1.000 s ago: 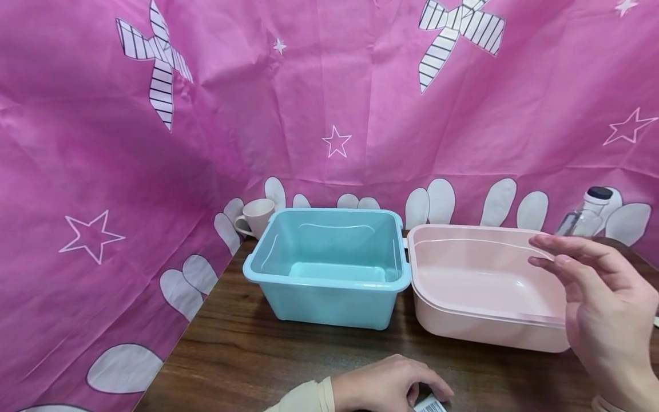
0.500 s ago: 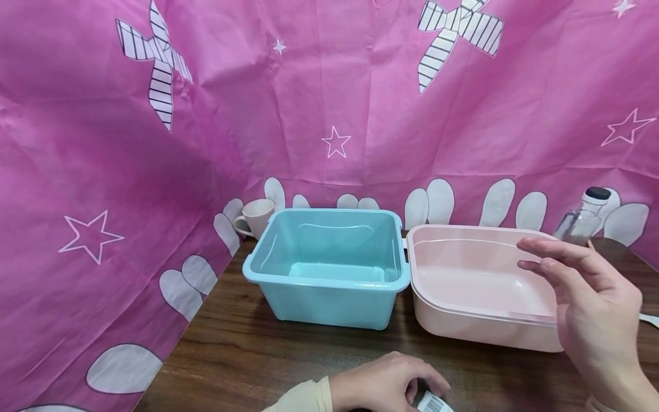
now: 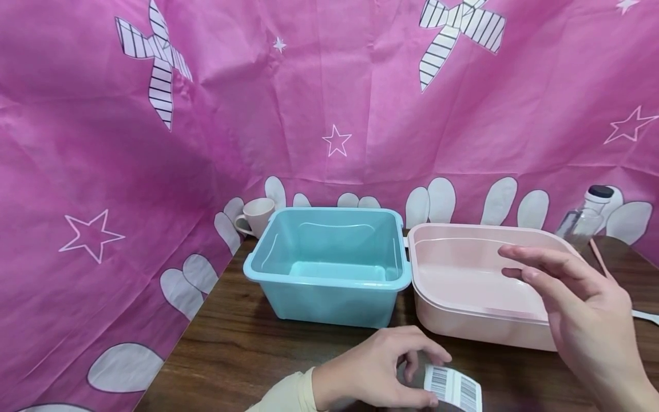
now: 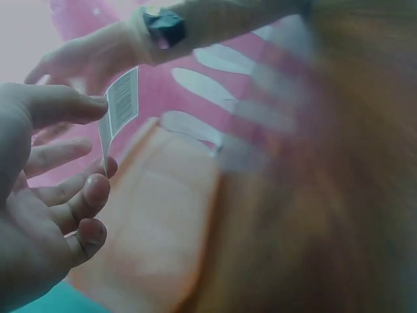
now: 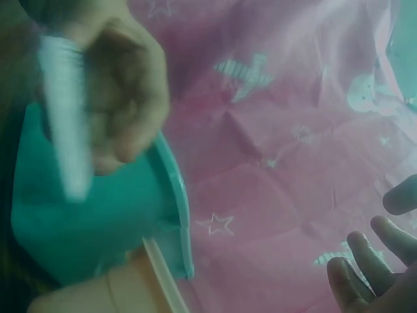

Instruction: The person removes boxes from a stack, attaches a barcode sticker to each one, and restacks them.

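Observation:
A white label printed with barcodes is pinched by my left hand, low in the head view in front of the blue bin. It looks thin and curved in the left wrist view, where the thumb presses its edge; what it may be stuck to cannot be made out. In the right wrist view the label is a blurred white strip. My right hand is raised before the right side of the pink bin, its fingers apart and loosely bent, holding nothing.
The light blue bin and the pink bin stand side by side on the brown wooden table. Behind them are a pink mug at left and a black-capped clear bottle at right. A white handle lies far right.
My left hand has risen slightly, bringing the barcode label further into the head view. My right hand has drifted left and a little down across the pink bin.

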`<state>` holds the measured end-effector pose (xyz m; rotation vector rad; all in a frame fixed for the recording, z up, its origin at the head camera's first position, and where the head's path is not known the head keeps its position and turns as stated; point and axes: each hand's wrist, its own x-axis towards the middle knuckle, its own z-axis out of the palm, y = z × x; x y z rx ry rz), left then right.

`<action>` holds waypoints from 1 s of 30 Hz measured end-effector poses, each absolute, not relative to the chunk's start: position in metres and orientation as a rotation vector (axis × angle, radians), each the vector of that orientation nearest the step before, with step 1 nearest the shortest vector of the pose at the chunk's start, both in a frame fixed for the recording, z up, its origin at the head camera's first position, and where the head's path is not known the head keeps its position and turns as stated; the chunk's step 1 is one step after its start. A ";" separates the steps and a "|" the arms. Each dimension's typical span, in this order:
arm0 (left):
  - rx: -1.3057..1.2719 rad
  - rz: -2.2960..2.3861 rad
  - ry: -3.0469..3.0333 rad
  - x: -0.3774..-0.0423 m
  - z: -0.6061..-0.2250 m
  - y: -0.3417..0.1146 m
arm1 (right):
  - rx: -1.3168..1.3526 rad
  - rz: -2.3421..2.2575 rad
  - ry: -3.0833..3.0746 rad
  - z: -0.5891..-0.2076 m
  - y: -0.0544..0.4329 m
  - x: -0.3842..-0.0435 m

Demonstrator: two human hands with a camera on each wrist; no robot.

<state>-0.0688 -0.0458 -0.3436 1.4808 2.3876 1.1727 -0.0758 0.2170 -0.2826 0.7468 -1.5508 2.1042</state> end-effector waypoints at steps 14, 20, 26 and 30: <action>1.555 1.482 2.672 -0.064 -0.314 -0.061 | 0.930 1.999 -1.759 -0.295 0.206 -0.062; 1.643 1.623 2.785 -0.066 -0.312 -0.063 | 0.847 1.808 -2.005 -0.301 0.195 -0.055; 1.691 1.717 2.849 -0.066 -0.312 -0.063 | 0.834 1.793 -2.085 -0.305 0.186 -0.051; 1.673 1.735 2.895 -0.065 -0.312 -0.064 | 0.795 1.749 -2.111 -0.304 0.178 -0.048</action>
